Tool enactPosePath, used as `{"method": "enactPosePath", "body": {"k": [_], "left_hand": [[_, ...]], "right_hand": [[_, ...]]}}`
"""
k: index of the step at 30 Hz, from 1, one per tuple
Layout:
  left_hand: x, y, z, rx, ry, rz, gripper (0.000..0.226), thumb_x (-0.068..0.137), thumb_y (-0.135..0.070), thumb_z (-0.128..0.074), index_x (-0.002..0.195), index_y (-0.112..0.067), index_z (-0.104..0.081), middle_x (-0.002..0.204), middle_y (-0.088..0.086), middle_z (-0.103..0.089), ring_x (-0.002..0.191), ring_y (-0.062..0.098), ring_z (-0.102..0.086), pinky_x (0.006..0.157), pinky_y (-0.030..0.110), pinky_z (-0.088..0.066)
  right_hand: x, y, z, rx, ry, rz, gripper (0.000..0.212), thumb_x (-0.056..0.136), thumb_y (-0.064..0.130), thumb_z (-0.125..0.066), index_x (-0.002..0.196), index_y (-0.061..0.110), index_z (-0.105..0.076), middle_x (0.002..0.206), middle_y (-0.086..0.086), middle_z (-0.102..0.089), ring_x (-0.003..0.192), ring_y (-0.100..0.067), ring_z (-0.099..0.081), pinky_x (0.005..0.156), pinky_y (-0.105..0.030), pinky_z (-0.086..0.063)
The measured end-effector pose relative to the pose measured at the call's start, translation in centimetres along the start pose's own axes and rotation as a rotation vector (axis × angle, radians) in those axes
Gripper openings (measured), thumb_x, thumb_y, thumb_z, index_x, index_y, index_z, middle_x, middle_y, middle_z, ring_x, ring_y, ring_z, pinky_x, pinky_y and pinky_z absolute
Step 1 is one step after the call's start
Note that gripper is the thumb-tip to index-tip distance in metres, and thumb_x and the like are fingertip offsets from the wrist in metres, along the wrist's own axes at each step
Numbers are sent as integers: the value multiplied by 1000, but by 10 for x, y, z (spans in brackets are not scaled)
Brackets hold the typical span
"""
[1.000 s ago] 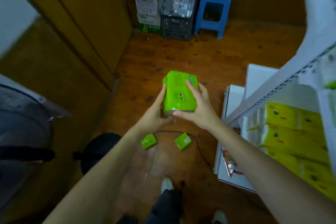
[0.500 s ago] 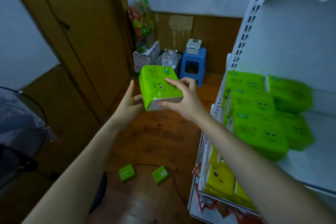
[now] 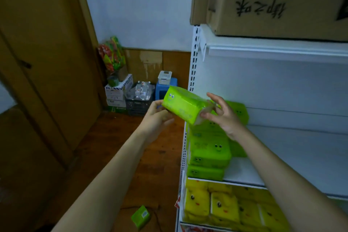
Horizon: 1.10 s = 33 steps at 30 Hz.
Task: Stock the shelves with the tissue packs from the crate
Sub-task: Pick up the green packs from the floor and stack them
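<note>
A green tissue pack (image 3: 183,106) with a printed face hangs tilted in the air between both hands, just left of the white shelf unit (image 3: 271,51). My left hand (image 3: 157,117) holds its near-left end from below. My right hand (image 3: 222,114) pinches its right end with thumb and fingers, the other fingers spread. Behind and below it a stack of green tissue packs (image 3: 209,151) sits at the left of the middle shelf. Yellow tissue packs (image 3: 224,207) fill the shelf underneath. No crate for the task shows near me.
A cardboard box (image 3: 271,0) rests on the top shelf. One small green pack (image 3: 140,216) lies on the wooden floor by a cable. At the far wall stand a blue stool (image 3: 163,88), a dark crate of bottles (image 3: 139,101) and white cartons (image 3: 117,90). A wooden door (image 3: 43,58) is at left.
My view has risen from the floor to the shelves. Both hands have carried the green pack up and to the right, turning it toward the middle shelf.
</note>
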<state>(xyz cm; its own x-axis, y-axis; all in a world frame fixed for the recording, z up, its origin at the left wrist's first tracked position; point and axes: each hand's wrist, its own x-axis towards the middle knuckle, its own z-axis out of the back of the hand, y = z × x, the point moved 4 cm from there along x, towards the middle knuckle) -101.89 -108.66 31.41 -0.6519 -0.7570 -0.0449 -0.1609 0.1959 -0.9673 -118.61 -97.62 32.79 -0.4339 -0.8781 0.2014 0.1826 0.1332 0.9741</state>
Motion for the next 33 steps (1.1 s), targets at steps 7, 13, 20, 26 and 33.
{"method": "enactPosePath", "body": {"k": [7, 13, 20, 26, 33], "left_hand": [[12, 19, -59, -38, 101, 108, 16, 91, 1, -49, 92, -13, -41, 99, 14, -60, 94, 24, -63, 87, 33, -48], [19, 40, -116, 234, 219, 33, 15, 72, -16, -57, 84, -19, -50, 84, 1, -53, 80, 14, -47, 75, 28, -37], [41, 58, -166, 805, 353, -114, 43, 91, 3, -46, 133, -2, -38, 120, 14, -58, 99, 27, -59, 81, 32, -46], [63, 63, -130, 1499, 54, -205, 49, 97, -36, -42, 143, -22, -34, 154, 6, -23, 142, 26, -18, 113, 41, -19], [56, 82, -107, 1545, 137, 73, 59, 95, -57, -29, 149, -38, -13, 159, 1, 3, 145, 27, 9, 115, 52, -2]], "right_hand": [[-30, -8, 59, 48, -227, -79, 44, 87, 1, -56, 119, 29, -47, 113, 4, -49, 105, -15, -51, 83, -28, -45], [-55, -16, 110, 273, -315, -173, 23, 94, 19, -42, 105, 30, -58, 114, 9, -58, 106, -11, -51, 80, -37, -45], [-56, -48, 150, 83, -447, -159, 25, 80, 3, -67, 95, 21, -58, 96, -7, -60, 76, -13, -60, 55, -12, -48], [-44, -102, 147, -138, -306, -170, 33, 59, 39, -81, 88, 38, -64, 112, -10, -58, 113, -30, -53, 100, -48, -42], [-35, -108, 140, -218, -158, -147, 37, 73, 10, -76, 92, 33, -54, 116, -2, -47, 118, -22, -46, 105, -40, -37]]}}
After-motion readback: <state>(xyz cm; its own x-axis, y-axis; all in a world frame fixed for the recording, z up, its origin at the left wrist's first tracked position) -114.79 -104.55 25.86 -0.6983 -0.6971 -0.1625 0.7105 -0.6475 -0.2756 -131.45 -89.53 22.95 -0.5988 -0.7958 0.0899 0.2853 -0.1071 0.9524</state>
